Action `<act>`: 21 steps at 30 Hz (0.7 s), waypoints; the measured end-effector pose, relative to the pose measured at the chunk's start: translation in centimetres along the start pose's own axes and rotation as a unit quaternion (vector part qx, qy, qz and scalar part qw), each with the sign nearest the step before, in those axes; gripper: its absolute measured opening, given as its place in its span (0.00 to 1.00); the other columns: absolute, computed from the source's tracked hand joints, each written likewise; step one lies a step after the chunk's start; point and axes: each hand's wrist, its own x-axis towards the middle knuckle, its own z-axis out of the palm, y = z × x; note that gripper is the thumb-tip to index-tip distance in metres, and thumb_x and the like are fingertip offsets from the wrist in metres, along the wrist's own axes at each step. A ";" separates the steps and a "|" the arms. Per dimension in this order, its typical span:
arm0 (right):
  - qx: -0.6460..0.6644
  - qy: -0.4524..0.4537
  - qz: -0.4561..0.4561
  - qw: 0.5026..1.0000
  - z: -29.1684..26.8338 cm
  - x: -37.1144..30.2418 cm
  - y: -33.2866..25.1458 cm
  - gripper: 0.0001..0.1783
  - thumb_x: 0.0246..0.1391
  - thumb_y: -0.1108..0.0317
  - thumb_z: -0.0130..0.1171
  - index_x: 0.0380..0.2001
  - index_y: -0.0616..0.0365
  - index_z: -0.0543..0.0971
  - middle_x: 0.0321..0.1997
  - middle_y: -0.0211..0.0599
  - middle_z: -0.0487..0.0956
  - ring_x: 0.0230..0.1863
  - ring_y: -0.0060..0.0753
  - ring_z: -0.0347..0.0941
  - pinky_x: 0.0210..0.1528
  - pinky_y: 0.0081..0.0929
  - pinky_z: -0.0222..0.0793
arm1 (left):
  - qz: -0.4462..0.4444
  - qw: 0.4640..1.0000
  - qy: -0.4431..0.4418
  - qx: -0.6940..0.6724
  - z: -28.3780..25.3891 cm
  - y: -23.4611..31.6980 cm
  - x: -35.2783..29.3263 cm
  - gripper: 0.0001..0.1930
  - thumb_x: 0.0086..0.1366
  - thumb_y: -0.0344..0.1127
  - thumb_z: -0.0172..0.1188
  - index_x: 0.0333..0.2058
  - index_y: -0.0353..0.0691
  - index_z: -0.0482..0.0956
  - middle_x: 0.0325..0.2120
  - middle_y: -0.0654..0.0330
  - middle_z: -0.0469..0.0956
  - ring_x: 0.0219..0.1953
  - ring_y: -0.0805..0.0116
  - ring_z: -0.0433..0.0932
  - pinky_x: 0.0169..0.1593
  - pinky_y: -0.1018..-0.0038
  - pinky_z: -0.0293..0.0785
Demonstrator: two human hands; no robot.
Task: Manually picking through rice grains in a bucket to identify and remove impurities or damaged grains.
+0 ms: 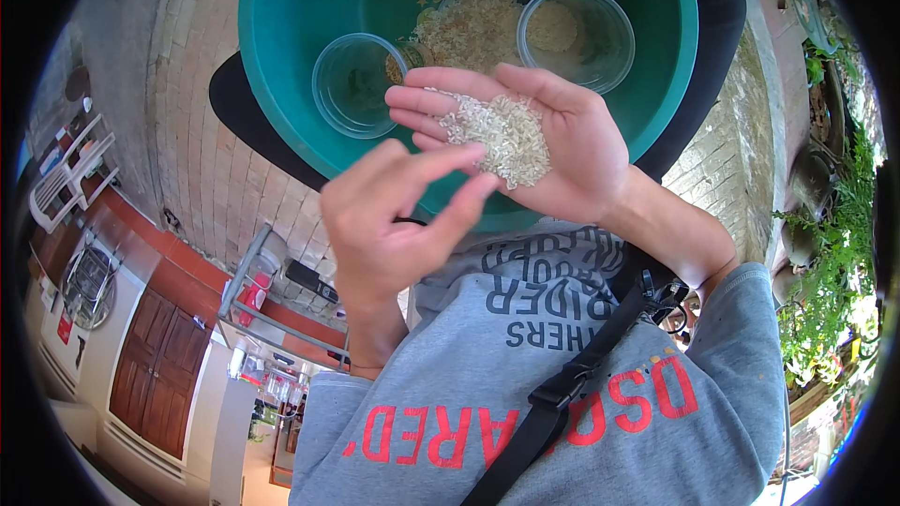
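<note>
**Small heap of pale white rice grains (514, 136) sits in 1 open right hand (581, 145)**

The right hand is flat, with its palm up, and the rice lies in the middle of it. The left hand (380, 215) comes in from the side. Its thumb and pointing finger are a little bit apart, and the pointing finger is at the edge of the rice. I cannot tell if a grain is between them.

Both hands are over the near part of a big round green plastic tub (281, 47). Inside the tub are 2 round cups: a clear plastic cup on the left (326, 84) and a clear plastic cup on the right (619, 42). The right cup has pale grains (551, 26) in it. A loose tan pile of grains (473, 23) lies between the 2 cups.

The tub sits between 2 legs in dark cloth (246, 112).
</note>
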 end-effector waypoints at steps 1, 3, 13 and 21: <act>0.008 0.002 0.007 1.000 0.0 0.0 0.0 0.32 0.74 0.59 0.29 0.68 0.75 0.61 0.71 0.57 0.68 0.73 0.48 0.64 0.78 0.41 0.55 | 0.014 0.999 0.004 -0.031 0.8 0.1 -0.1 0.16 0.49 0.26 0.79 0.39 0.42 0.90 0.20 0.69 0.73 0.19 0.79 0.62 0.21 0.78 0.54; 0.011 0.003 0.012 1.000 0.0 0.1 0.0 0.32 0.74 0.59 0.29 0.68 0.75 0.61 0.71 0.57 0.68 0.73 0.48 0.63 0.78 0.42 0.54 | 0.029 0.997 0.008 -0.064 1.6 -0.1 -0.2 0.17 0.47 0.26 0.80 0.38 0.44 0.90 0.21 0.70 0.72 0.19 0.82 0.59 0.21 0.78 0.49; 0.018 0.005 0.032 0.999 0.3 0.0 0.1 0.32 0.74 0.59 0.29 0.68 0.73 0.62 0.72 0.57 0.67 0.73 0.49 0.63 0.77 0.44 0.56 | 0.040 0.997 0.043 -0.058 1.2 -0.9 0.0 0.14 0.50 0.27 0.79 0.37 0.43 0.90 0.19 0.70 0.70 0.18 0.81 0.58 0.22 0.79 0.49; 0.014 0.004 0.032 0.999 0.0 0.0 0.0 0.32 0.74 0.58 0.30 0.68 0.73 0.62 0.72 0.56 0.68 0.73 0.49 0.64 0.76 0.43 0.58 | 0.020 0.998 0.038 -0.048 0.7 -0.7 -0.1 0.13 0.49 0.28 0.78 0.36 0.43 0.90 0.17 0.71 0.67 0.18 0.81 0.57 0.22 0.79 0.48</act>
